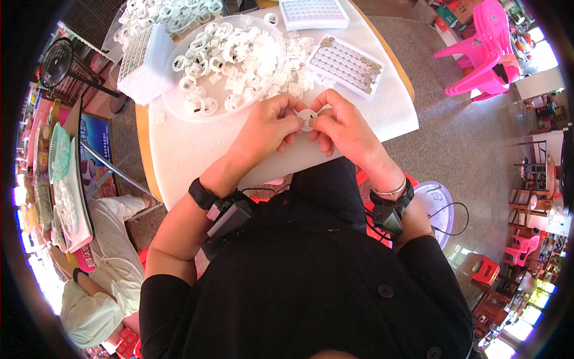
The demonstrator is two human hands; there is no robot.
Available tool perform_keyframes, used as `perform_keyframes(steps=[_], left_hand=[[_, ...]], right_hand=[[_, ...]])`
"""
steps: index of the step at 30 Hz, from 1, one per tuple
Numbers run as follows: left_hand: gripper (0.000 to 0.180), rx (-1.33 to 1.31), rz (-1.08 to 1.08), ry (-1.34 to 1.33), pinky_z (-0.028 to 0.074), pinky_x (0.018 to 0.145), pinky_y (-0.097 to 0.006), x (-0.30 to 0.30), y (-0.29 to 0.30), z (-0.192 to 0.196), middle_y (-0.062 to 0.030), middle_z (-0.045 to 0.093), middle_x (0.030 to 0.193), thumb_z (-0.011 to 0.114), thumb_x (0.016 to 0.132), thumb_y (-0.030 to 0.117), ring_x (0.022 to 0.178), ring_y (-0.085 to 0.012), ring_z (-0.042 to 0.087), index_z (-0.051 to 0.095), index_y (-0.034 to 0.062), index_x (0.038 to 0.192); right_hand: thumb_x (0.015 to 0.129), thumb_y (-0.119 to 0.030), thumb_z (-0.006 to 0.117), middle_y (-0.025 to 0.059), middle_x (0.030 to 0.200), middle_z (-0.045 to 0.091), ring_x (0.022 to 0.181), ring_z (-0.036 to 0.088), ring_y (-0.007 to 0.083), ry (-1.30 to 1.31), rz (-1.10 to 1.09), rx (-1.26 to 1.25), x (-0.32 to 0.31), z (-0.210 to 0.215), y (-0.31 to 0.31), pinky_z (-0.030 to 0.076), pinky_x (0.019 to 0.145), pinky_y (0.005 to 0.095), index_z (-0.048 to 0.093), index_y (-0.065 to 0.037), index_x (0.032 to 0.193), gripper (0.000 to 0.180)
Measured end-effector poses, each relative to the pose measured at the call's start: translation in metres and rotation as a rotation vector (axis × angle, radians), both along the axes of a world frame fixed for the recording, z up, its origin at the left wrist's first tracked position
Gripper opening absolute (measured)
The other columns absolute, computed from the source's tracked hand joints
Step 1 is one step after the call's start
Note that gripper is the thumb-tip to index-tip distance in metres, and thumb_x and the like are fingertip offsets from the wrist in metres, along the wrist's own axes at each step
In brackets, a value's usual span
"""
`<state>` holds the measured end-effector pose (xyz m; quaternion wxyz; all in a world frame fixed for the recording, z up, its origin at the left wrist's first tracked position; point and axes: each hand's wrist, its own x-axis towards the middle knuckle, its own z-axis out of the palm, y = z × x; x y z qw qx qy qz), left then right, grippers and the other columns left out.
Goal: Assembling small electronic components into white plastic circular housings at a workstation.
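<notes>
Near the table's front edge, a small round white plastic piece (307, 119) with a dark spot is pinched between both hands. My left hand (276, 124) grips its left side with thumb and fingertips. The thumb and forefinger of my right hand (342, 122) close on its right side. Just beyond them, a round clear tray (173, 107) holds many loose white plastic pieces (230, 63), some ring-shaped. A white compartment tray (350, 88) of small silvery round discs lies beyond my right hand. More small white pieces (294, 60) are spread between the two trays.
A stack of white trays (143, 66) stands at the table's left, beside a heaped container of white parts (170, 18). Another compartment tray (314, 13) lies at the far edge. Pink plastic chairs (487, 54) stand right. At left a person in pale clothes (104, 281) sits by another table.
</notes>
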<state>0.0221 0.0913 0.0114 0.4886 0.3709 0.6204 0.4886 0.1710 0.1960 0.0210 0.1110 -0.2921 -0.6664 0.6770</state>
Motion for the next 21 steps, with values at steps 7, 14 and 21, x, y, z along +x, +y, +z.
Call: perform_keyframes(steps=[7, 14, 21], left_hand=[[0.019, 0.100, 0.052, 0.231, 0.045, 0.063, -0.027, 0.006, 0.001, -0.009, -0.0045, 0.057, 0.077, 0.056, 0.080, 0.006, 0.067, -0.0120, 0.052, 0.058, -0.0018, 0.097], [0.020, 0.158, 0.083, 0.347, 0.045, 0.065, -0.028, 0.009, 0.003, -0.016, -0.0068, 0.056, 0.074, 0.057, 0.079, 0.006, 0.068, -0.0135, 0.053, 0.058, -0.0023, 0.098], [0.017, 0.008, 0.031, -0.063, 0.042, 0.049, -0.021, -0.003, 0.003, 0.003, -0.0021, 0.057, 0.073, 0.053, 0.089, 0.010, 0.059, -0.0065, 0.052, 0.060, -0.0004, 0.101]], right_hand=[[0.086, -0.008, 0.054, 0.0087, 0.067, 0.062, 0.048, 0.052, 0.0111, -0.072, 0.026, 0.120, 0.001, -0.002, -0.001, 0.041, 0.042, 0.0269, 0.048, -0.001, 0.097, 0.014], [0.086, -0.008, 0.053, 0.0100, 0.070, 0.062, 0.048, 0.052, 0.0107, -0.025, -0.035, 0.170, 0.000, -0.010, -0.002, 0.040, 0.042, 0.0261, 0.049, 0.001, 0.097, 0.014], [0.088, -0.009, 0.054, 0.0063, 0.067, 0.060, 0.044, 0.047, 0.0078, 0.039, -0.023, -0.025, 0.002, 0.003, 0.003, 0.036, 0.040, 0.0228, 0.052, 0.000, 0.099, 0.015]])
